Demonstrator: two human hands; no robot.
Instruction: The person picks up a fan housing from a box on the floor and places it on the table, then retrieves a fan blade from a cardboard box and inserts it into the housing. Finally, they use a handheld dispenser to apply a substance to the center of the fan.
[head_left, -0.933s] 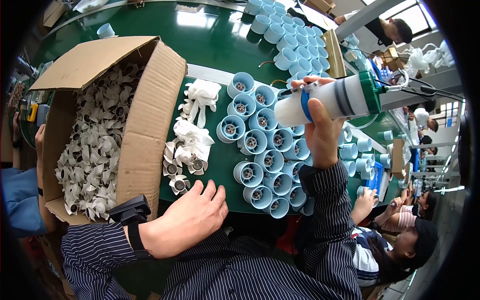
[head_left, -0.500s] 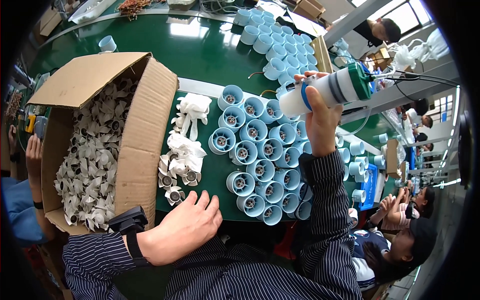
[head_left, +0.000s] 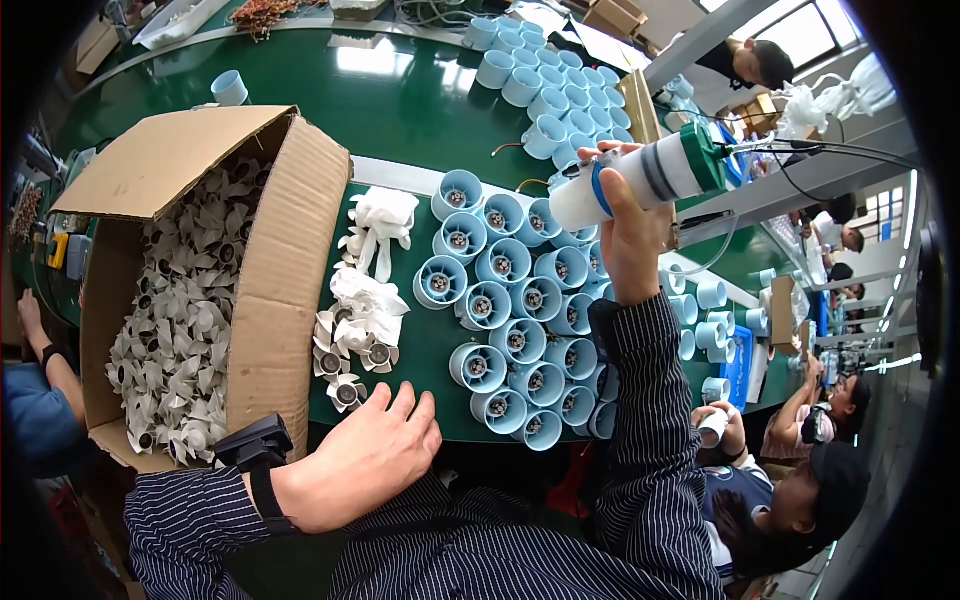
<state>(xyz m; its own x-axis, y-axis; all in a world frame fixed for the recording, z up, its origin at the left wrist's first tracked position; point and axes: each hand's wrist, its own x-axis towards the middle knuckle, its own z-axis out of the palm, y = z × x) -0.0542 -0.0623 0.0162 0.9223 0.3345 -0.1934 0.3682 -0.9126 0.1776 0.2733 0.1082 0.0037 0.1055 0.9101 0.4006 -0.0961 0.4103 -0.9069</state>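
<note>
My right hand is wrapped around a fat white dispensing syringe, held tilted above the blue cups. It has dark rings inside, a blue band and a green cap with a hose running off to the right. Beneath it, several light-blue cylindrical housings stand packed together, open tops up, small motor parts inside. My left hand hovers palm down by the table's near edge, fingers apart and holding nothing. Just beyond its fingertips lie loose white fan impellers and crumpled white gloves. The syringe's tip is hard to make out.
An open cardboard box full of white impellers stands at left. More blue housings crowd the far side of the green table. One lone housing sits behind the box. A grey metal beam crosses at right; co-workers sit nearby.
My right hand and the syringe have shifted slightly left; my left hand is nearly still. At left another person's hand drew away from the box; at right a seated co-worker's hands now show a light cup.
</note>
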